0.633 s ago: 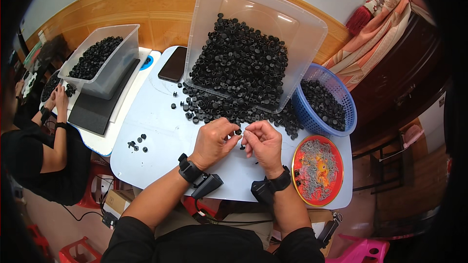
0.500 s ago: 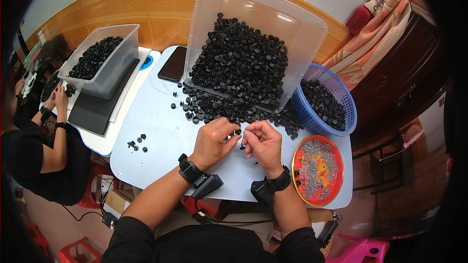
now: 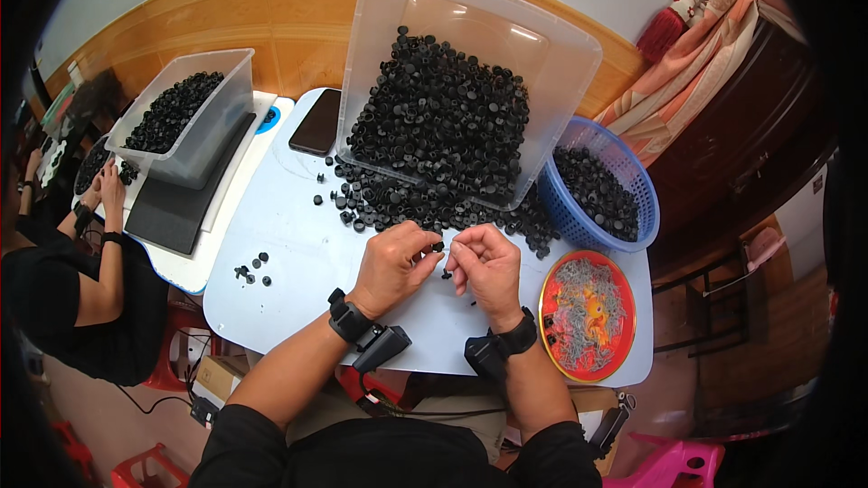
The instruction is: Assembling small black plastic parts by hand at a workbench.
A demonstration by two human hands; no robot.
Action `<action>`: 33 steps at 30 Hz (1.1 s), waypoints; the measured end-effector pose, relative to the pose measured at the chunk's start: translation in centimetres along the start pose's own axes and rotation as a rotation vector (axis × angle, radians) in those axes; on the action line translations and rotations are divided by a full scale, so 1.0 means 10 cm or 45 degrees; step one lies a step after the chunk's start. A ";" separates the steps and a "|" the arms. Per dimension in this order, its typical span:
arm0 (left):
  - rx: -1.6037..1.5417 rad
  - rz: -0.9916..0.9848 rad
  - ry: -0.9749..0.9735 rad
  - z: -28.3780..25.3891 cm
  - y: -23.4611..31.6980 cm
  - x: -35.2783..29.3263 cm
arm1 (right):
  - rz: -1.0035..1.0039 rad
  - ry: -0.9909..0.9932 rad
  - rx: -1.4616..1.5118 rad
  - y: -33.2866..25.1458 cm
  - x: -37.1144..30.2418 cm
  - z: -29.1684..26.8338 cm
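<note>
My left hand [image 3: 392, 262] pinches a small round black plastic cap [image 3: 438, 248] between thumb and fingertips. Close beside it, my right hand [image 3: 489, 273] has its thumb and index finger pressed together; whatever is between them is too small to make out. Just below the fingertips shows another small black part [image 3: 447, 276]; I cannot tell if it is held or lies on the table. Behind both hands a heap of black caps [image 3: 389, 199] spills from a tilted clear plastic bin [image 3: 570, 63]. To the right is a red round tray [image 3: 545, 343] of thin grey metal pins or screws.
A blue basket [image 3: 643, 181] of black parts stands at the right. A dark phone [image 3: 316, 122] lies beside the bin, and several loose caps [image 3: 251, 278] lie at the left of the white table [image 3: 298, 325]. Further left, a co-worker [image 3: 81, 298] sits by another bin [image 3: 237, 81].
The whole view has shifted very slightly. Both hands stay together in nearly the same pose, the left one still pinching the black cap.
</note>
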State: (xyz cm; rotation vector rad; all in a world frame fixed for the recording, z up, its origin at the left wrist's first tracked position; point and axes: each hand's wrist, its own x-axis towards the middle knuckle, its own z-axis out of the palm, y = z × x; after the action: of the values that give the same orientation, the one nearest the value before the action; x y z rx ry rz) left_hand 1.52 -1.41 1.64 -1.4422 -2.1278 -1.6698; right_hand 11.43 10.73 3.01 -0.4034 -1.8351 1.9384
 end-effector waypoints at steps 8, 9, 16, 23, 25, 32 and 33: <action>-0.010 0.012 0.002 0.00 -0.01 0.00 | -0.007 -0.002 0.032 -0.02 0.00 0.02; -0.010 0.013 0.002 0.00 -0.01 0.00 | -0.008 -0.001 0.032 -0.02 0.00 0.02; -0.004 0.037 -0.018 0.00 0.00 0.00 | -0.016 -0.004 0.044 0.01 0.00 0.01; -0.054 -0.015 -0.043 -0.02 0.00 0.00 | -0.061 0.005 -0.049 0.01 -0.01 0.02; -0.073 -0.034 -0.048 -0.02 0.01 0.00 | -0.070 -0.001 -0.053 0.00 -0.02 0.02; -0.047 -0.060 -0.060 -0.04 0.02 -0.01 | -0.231 -0.046 -0.258 0.04 -0.02 0.02; -0.046 -0.059 -0.062 -0.03 0.01 -0.01 | -0.231 -0.044 -0.256 0.06 -0.01 0.01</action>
State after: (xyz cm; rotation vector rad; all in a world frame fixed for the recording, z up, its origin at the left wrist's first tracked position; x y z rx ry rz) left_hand 1.47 -1.72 1.84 -1.4693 -2.1835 -1.7151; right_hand 11.42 10.52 2.43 -0.2565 -2.0220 1.6575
